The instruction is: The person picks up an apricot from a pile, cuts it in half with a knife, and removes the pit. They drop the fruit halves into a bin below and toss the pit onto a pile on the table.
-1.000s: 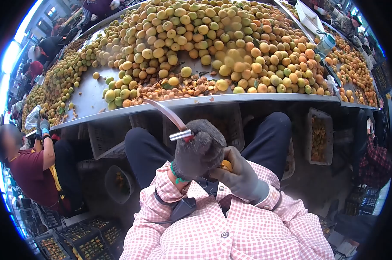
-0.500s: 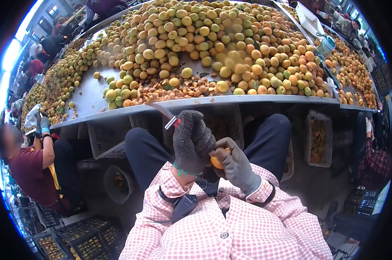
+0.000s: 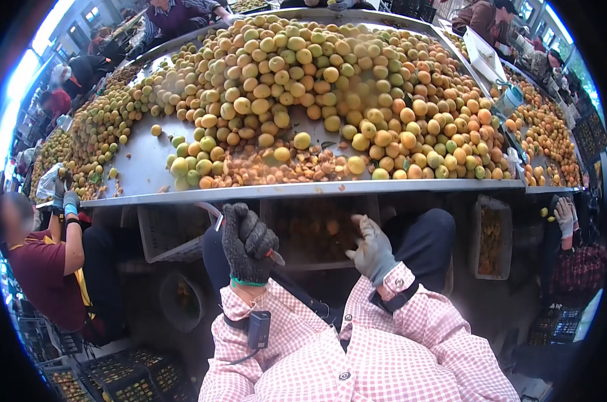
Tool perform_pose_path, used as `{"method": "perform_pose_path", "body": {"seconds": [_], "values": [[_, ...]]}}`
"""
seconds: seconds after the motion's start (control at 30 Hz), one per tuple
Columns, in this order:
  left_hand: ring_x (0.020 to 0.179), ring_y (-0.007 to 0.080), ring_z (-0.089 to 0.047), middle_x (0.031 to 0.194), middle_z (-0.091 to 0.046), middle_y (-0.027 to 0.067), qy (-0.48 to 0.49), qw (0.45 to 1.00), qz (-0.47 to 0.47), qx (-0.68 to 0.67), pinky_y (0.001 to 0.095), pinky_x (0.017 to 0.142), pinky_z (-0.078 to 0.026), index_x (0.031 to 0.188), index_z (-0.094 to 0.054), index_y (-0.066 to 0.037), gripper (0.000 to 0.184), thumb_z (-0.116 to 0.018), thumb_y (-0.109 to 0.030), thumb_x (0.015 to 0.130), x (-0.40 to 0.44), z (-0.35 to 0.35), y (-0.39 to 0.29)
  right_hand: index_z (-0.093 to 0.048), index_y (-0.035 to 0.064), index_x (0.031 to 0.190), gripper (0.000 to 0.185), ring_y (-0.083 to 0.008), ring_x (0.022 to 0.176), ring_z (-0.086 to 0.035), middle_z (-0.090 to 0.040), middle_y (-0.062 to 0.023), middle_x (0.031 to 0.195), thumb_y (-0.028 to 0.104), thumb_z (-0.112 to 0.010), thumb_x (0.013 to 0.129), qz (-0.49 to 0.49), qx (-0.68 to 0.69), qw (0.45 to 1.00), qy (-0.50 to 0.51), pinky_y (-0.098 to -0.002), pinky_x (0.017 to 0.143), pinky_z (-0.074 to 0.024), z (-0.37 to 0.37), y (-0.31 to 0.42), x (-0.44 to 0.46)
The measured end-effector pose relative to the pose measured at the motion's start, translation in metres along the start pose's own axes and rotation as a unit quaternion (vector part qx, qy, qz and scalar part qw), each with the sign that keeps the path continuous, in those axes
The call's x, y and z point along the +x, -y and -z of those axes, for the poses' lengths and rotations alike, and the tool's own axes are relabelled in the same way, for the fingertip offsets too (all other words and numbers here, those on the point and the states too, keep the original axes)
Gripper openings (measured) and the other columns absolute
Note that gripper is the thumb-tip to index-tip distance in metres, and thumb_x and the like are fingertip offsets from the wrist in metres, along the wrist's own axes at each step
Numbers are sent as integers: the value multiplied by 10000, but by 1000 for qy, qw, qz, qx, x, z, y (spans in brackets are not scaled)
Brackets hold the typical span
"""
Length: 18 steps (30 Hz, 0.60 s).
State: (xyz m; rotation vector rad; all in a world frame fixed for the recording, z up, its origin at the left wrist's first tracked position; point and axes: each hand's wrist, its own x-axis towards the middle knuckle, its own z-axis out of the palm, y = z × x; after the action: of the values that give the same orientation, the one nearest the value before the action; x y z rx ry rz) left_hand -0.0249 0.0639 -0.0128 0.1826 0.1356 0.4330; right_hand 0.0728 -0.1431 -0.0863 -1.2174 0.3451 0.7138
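My left hand, in a dark grey knitted glove, is closed around a thin tool. The tool's pale curved strip sticks out on the left, and a bit of red shows by the fingers; its exact kind I cannot make out. To the right, my right hand in a light grey glove has its fingers apart and holds nothing. Between and beyond both hands, under the table edge, a crate contains orange-brown pieces, partly blurred. Yellow-green and orange apricots are heaped on the metal table ahead.
Split apricot pieces lie near the table's raised front edge. A white crate and a round bucket stand to the left; another crate is on the right. A person works at the left, with others around.
The apricot that was in my right hand is gone from it, and that hand has opened and moved right. My left hand has moved left with the tool, away from the right.
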Motion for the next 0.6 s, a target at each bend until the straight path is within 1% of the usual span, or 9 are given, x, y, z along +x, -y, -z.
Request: {"method": "perform_pose_path", "body": {"seconds": [0.03, 0.13, 0.17, 0.3, 0.4, 0.47, 0.53, 0.57, 0.6], "values": [[385, 41, -289, 544, -289, -56, 6, 1000, 3, -1, 212, 361, -274, 805, -469, -119, 254, -412, -259, 1010, 1, 9, -2, -514, 89, 1175, 363, -220, 1040, -516, -525, -71, 1111, 390, -426, 992, 4, 22, 1000, -17, -442, 907, -440, -3, -7, 5], [383, 41, -287, 539, -286, -59, -36, 999, 10, -17, 210, 363, -276, 818, -480, -121, 249, -412, -266, 1009, 3, 28, -4, -540, 84, 1069, 317, -141, 710, -494, -533, -23, 819, 372, -432, 992, -164, 80, 959, 215, -315, 663, -445, -10, 2, 8], [373, 40, -285, 534, -282, -61, -50, 998, 15, -35, 211, 352, -269, 826, -489, -119, 250, -413, -272, 1009, 5, 30, -4, -554, 74, 1009, 280, -90, 512, -367, -422, 24, 607, 334, -452, 990, -141, -16, 981, 133, -231, 476, -314, -29, 6, -3], [351, 43, -279, 527, -287, -60, -72, 997, 3, 6, 218, 324, -249, 843, -511, -113, 256, -422, -290, 1004, 13, 32, -7, -565, 52, 1012, 250, -69, 436, -310, -402, 24, 559, 278, -460, 991, -77, -136, 961, 230, -216, 413, -258, -81, 32, 9], [351, 45, -274, 524, -295, -55, -103, 993, -10, 57, 215, 322, -251, 855, -521, -116, 259, -429, -310, 1000, 17, 33, -11, -567, 48, 1024, 249, -57, 441, -322, -394, 25, 550, 275, -471, 987, 72, -262, 917, 291, -222, 406, -254, -134, 56, 24], [355, 48, -270, 527, -301, -53, -104, 992, -10, 66, 215, 325, -246, 866, -528, -124, 257, -440, -329, 994, 18, 37, -15, -556, 33, 1040, 245, -85, 509, -438, -484, 0, 624, 263, -531, 958, 40, -243, 921, 303, -239, 449, -360, -156, 50, 56], [361, 55, -281, 530, -303, -53, -120, 986, -28, 113, 214, 331, -240, 876, -534, -133, 251, -447, -339, 989, 18, 36, -17, -532, 9, 1125, 316, -158, 730, -575, -594, -87, 848, 236, -601, 916, 192, -382, 869, 248, -286, 646, -487, -182, 53, 67], [367, 66, -292, 536, -315, -48, -115, 985, -21, 129, 221, 343, -248, 886, -538, -141, 246, -452, -349, 984, 19, 44, -20, -486, 1, 1226, 451, -231, 1009, -570, -573, -163, 1113, 206, -660, 864, 286, -493, 791, 225, -345, 890, -463, -190, 62, 68], [367, 66, -292, 536, -315, -48, -113, 985, -22, 127, 221, 343, -248, 886, -538, -141, 246, -452, -349, 984, 19, 47, -21, -486, 1, 1226, 451, -231, 1009, -570, -573, -163, 1113, 206, -660, 864, 287, -495, 789, 225, -345, 890, -463, -194, 66, 82]]}}
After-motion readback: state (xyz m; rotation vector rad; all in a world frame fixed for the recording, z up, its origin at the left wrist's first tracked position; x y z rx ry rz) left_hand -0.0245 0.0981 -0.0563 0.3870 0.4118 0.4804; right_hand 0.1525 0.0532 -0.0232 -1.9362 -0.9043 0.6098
